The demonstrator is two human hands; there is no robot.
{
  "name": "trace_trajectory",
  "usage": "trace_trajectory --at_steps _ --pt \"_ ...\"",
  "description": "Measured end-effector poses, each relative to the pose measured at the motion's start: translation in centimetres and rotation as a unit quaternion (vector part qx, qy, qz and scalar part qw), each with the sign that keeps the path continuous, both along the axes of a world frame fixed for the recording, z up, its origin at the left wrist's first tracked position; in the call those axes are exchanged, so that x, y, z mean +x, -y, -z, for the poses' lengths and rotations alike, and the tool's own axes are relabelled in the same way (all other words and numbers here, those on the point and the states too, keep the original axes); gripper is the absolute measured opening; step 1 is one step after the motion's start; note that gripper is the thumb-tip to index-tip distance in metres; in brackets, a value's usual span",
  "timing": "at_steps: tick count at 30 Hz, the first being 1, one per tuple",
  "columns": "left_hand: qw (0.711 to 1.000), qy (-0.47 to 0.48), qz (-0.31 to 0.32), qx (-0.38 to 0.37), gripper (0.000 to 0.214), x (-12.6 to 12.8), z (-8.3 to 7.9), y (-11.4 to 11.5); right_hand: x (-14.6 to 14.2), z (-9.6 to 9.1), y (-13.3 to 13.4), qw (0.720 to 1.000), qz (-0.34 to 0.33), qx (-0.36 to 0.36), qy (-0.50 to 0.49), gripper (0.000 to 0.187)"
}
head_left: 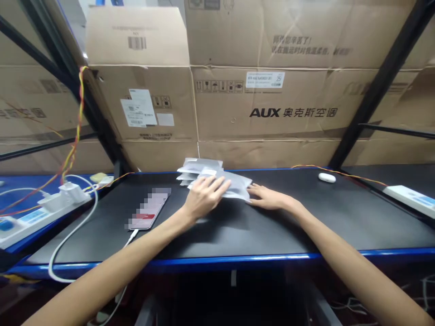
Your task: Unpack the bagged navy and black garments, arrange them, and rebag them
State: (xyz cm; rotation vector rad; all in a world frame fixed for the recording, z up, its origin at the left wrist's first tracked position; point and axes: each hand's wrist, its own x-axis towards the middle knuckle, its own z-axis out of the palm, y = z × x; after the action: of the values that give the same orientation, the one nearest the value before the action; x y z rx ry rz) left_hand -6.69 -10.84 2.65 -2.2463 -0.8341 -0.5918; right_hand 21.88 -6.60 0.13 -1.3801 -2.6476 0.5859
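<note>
Pale plastic pouch [238,184], flat, contents not discernible: centre of frame, on the dark tabletop [272,235], in front of a small stack of similar pouches [200,165].

Left hand [206,195]: laid over the pouch's left part, fingers slightly bent and parted; thumb hidden, so whether it pinches or merely presses cannot be told.

Right hand [267,197]: low at the pouch's right edge, fingers extended, tips at the film; whether the edge is pinched cannot be told.

Handling, as judged: light, limp, probably slippery; film likely to crease. Best hold: opposite side edges, thumbs beneath, gently.

Adjacent: smartphone [151,212], left of centre; small white rounded case [326,177], right of centre.
</note>
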Motion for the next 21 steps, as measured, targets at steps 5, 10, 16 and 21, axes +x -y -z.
trace_trajectory --at_steps 5,10,16,21 --pt "0.989 -0.064 0.027 -0.133 0.041 2.7 2.3 1.4 1.7 0.4 -0.8 0.997 0.067 0.002 0.028 0.059" --pt "0.962 -0.035 0.097 -0.254 0.050 2.0 2.3 0.0 2.0 0.5 -0.8 0.993 0.106 0.022 0.049 0.054" --pt "0.922 -0.032 0.171 -0.346 0.074 -1.9 0.3 -0.3 2.6 0.8 -1.3 0.977 0.198 0.073 0.017 0.051" --pt "0.918 -0.017 0.151 -0.367 0.089 -4.1 0.4 -0.6 1.4 -0.6 0.1 0.971 0.175 0.127 -0.099 0.050"
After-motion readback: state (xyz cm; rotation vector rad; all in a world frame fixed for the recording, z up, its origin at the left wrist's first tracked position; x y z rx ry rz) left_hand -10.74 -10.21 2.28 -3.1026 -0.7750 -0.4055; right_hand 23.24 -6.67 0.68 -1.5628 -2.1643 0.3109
